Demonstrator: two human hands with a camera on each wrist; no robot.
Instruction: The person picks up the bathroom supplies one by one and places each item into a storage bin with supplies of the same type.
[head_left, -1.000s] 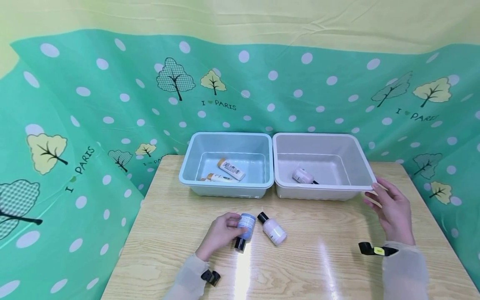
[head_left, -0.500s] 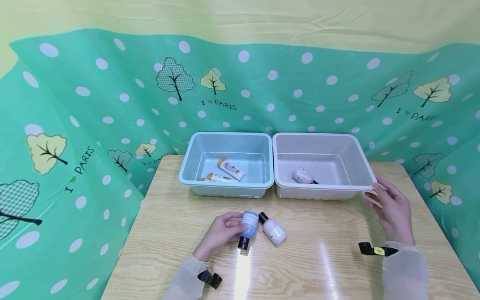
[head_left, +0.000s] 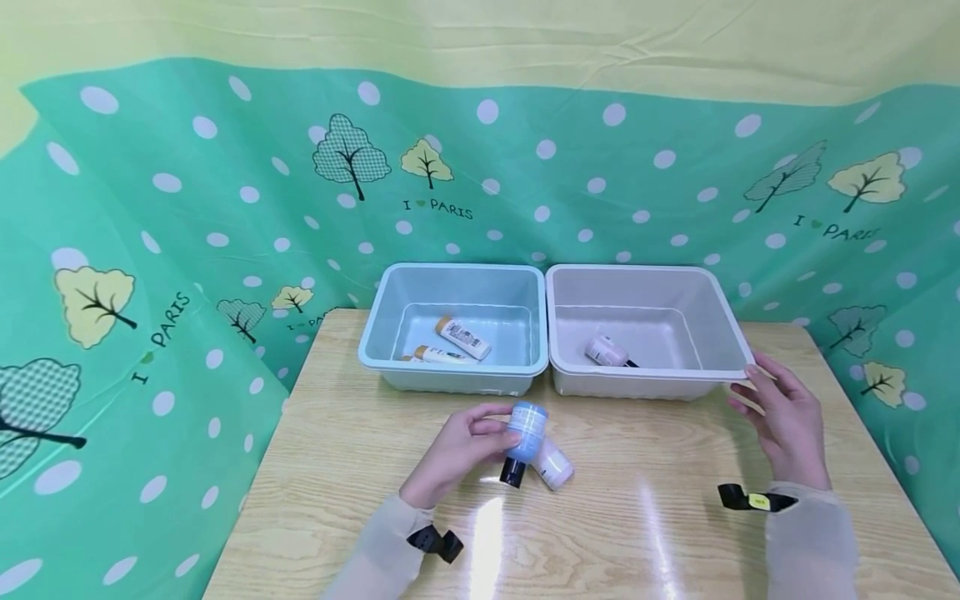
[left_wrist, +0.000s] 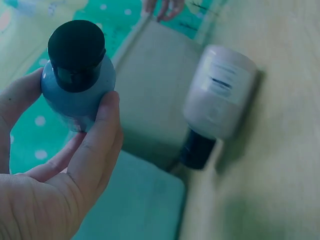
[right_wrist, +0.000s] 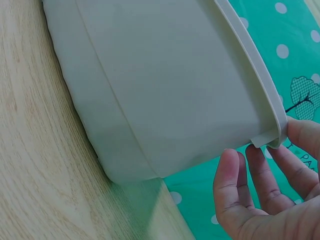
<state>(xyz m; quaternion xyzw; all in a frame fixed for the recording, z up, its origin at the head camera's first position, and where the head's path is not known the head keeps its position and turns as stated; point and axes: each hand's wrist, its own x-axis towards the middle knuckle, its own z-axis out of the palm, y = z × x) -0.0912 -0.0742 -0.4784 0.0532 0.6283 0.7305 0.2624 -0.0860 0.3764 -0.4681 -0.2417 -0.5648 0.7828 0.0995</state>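
In the head view my left hand (head_left: pixel 456 457) grips a small blue bottle (head_left: pixel 527 432), its black cap tilted down toward me. The left wrist view shows thumb and fingers around the blue bottle (left_wrist: pixel 75 97), cap facing the camera. Behind it on the table lies a pale lilac bottle (head_left: pixel 556 467), partly hidden in the head view; its black cap shows in the left wrist view. My right hand (head_left: pixel 791 421) pinches the front right corner of a pale grey bin (head_left: pixel 637 374). In the right wrist view the fingers hold its rim (right_wrist: pixel 260 82).
A light blue bin (head_left: pixel 453 367) stands left of the grey one, holding several white tubes (head_left: pixel 463 337) with orange-tan caps. Another lilac bottle (head_left: pixel 606 351) with a black cap lies inside the grey bin. Behind them hangs a green dotted cloth (head_left: pixel 547 192).
My left hand has moved right and away from me with the blue bottle, which now covers part of the lilac one in the head view. The right hand has stayed at the bin corner.
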